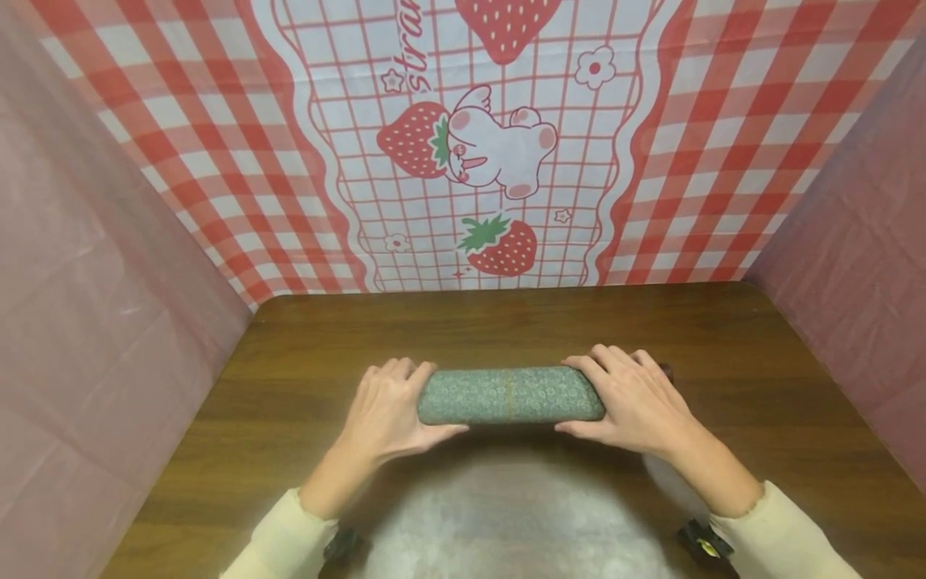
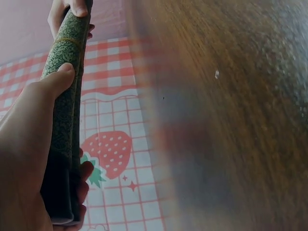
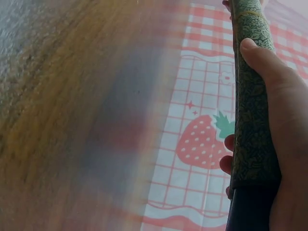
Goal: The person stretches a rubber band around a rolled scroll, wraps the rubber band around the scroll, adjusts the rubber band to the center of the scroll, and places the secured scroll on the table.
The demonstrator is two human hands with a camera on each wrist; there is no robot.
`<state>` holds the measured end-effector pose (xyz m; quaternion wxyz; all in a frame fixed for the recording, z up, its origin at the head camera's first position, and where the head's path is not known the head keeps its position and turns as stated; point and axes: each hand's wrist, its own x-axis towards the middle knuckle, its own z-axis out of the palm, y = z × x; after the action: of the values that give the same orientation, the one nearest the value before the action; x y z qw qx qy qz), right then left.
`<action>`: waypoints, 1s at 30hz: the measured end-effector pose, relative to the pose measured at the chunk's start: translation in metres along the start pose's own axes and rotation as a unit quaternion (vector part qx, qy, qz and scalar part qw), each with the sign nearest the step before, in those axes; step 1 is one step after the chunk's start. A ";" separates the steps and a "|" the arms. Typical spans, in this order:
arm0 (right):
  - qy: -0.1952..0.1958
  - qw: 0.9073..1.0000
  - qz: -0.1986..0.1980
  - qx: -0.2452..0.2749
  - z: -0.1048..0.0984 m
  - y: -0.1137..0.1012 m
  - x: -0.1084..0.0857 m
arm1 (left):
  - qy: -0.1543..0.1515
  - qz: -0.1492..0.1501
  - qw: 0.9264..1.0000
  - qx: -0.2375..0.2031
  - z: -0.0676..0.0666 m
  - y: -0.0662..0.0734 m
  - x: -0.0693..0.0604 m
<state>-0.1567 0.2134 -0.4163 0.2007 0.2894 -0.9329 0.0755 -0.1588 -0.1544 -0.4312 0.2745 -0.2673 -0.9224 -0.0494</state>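
Note:
A long green thing with a floral pattern [image 1: 510, 396], like a slim case, lies crosswise between both hands, with a thin yellowish line round its middle. My left hand [image 1: 387, 410] grips its left end, thumb on the near side and fingers over the far side. My right hand [image 1: 633, 398] holds the right end in the same way. A dark end part [image 2: 60, 192] shows under the palm in the left wrist view, and another dark end [image 3: 252, 207] in the right wrist view. The wrist views show the thing held off the tabletop.
Below is a brown wood-grain table [image 1: 275, 362] with a bright reflection near its front. A red-and-white checked strawberry cloth [image 1: 499, 161] hangs behind it. Pinkish sheets [image 1: 94, 281] flank both sides. A small dark brown bit [image 1: 667, 371] shows beyond the right hand.

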 end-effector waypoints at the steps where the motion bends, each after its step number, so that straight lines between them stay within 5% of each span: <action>1: 0.003 1.000 -0.003 -0.002 0.000 0.000 0.000 | -0.006 -0.001 1.000 0.000 0.000 0.000 0.000; 16: 0.044 0.997 -0.060 -0.008 0.015 0.012 0.000 | -0.055 -0.005 0.998 0.012 0.002 0.002 0.010; 25: 0.007 0.999 -0.039 -0.016 0.010 0.019 0.014 | -0.055 -0.013 0.998 0.014 0.003 -0.003 0.026; 30: -0.018 0.999 -0.027 -0.014 0.008 0.023 0.022 | -0.090 -0.025 0.996 0.016 0.003 -0.006 0.036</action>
<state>-0.1888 0.2185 -0.4151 0.1900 0.3128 -0.9292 0.0519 -0.1885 -0.1424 -0.4144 0.1937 -0.2437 -0.9502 -0.0176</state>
